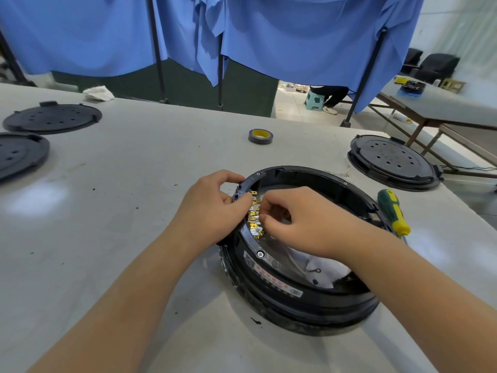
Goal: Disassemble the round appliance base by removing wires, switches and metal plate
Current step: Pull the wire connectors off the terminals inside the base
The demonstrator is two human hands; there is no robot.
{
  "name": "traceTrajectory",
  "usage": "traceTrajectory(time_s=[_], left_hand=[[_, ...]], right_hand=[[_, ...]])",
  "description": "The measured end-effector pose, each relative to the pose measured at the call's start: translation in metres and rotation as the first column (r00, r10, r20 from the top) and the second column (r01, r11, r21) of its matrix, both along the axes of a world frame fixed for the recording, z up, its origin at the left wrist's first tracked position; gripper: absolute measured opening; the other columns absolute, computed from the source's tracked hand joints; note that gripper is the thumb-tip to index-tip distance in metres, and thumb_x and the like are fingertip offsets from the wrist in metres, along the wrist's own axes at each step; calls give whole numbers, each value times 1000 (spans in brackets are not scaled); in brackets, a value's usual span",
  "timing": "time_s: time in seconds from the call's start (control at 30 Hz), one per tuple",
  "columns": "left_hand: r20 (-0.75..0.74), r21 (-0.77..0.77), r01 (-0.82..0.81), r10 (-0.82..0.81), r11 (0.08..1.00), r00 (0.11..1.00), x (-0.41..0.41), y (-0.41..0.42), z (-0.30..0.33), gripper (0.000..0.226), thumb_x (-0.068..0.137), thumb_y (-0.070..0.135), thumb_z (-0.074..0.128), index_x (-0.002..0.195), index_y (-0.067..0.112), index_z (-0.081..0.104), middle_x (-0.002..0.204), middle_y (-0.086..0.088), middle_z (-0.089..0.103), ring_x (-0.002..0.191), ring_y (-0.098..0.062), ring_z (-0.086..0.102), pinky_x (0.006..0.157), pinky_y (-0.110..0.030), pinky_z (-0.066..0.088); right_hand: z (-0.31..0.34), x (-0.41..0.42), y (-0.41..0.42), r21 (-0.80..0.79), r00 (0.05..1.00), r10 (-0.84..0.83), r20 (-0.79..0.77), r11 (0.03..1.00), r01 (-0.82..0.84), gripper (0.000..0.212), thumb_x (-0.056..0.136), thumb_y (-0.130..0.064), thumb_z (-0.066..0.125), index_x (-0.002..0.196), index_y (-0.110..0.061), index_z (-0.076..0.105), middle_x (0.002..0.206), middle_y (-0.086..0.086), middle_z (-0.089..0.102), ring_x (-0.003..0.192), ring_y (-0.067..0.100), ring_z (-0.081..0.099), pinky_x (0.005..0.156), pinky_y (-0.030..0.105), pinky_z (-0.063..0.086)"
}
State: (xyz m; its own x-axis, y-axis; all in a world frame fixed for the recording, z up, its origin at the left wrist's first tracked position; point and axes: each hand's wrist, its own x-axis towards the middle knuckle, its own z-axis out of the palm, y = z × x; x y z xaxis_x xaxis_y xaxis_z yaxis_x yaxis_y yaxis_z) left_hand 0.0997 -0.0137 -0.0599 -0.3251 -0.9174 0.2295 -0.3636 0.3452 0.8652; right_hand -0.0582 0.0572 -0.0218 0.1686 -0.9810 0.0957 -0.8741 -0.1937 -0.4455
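The round black appliance base (301, 300) lies open side up on the grey table, with a shiny metal plate (279, 246) inside. A row of brass terminals (254, 214) lines its left inner wall. My left hand (212, 208) grips the left rim from outside, thumb over the edge. My right hand (298, 222) reaches inside and pinches something small at the terminals; its fingertips hide what it holds. A thin wire with a ring lug (314, 271) lies on the plate near the front.
A green and yellow screwdriver (394, 211) lies just right of the base. A tape roll (260, 135) sits behind it. Black round covers lie at the far left (52, 118) and left edge (20, 153); another base (394, 162) stands at the right. Blue curtains hang behind.
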Motion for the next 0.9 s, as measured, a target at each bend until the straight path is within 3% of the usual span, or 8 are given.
traceTrajectory(time_s=[0.3, 0.47, 0.67, 0.9], left_hand=[[10, -11, -12, 12, 1000, 1000, -4, 0, 0, 19, 82, 26, 64, 101, 32, 65, 38, 6, 48, 38, -8, 44, 42, -21, 43], [7, 4, 2, -2, 1000, 1000, -3, 0, 0, 21, 83, 26, 64, 103, 32, 65, 40, 5, 49, 41, -10, 45, 46, -23, 44], [3, 11, 6, -6, 1000, 1000, -1, 0, 1, 21, 84, 26, 64, 104, 31, 63, 40, 5, 51, 41, -8, 49, 40, -16, 42], [17, -25, -32, 32, 999, 999, -3, 1, 2, 18, 83, 25, 64, 100, 31, 64, 38, 6, 48, 40, -8, 46, 48, -22, 42]], right_hand=[[-7, 10, 11, -92, 981, -140, -137, 988, 128, 17, 89, -36, 49, 74, -27, 51, 63, -9, 53, 60, 6, 49, 53, 25, 36], [-2, 7, 8, -42, 989, -104, -103, 994, 100, 13, 86, -33, 52, 77, -26, 57, 67, -9, 58, 65, 6, 54, 58, 26, 43], [-1, 1, 1, -18, 998, -49, -41, 999, 48, 11, 86, -29, 55, 78, -27, 61, 66, -12, 58, 62, 3, 52, 58, 21, 41], [-5, 5, 4, -59, 993, -75, -86, 996, 70, 11, 84, -32, 53, 73, -31, 54, 65, -12, 57, 62, 3, 54, 55, 19, 36]])
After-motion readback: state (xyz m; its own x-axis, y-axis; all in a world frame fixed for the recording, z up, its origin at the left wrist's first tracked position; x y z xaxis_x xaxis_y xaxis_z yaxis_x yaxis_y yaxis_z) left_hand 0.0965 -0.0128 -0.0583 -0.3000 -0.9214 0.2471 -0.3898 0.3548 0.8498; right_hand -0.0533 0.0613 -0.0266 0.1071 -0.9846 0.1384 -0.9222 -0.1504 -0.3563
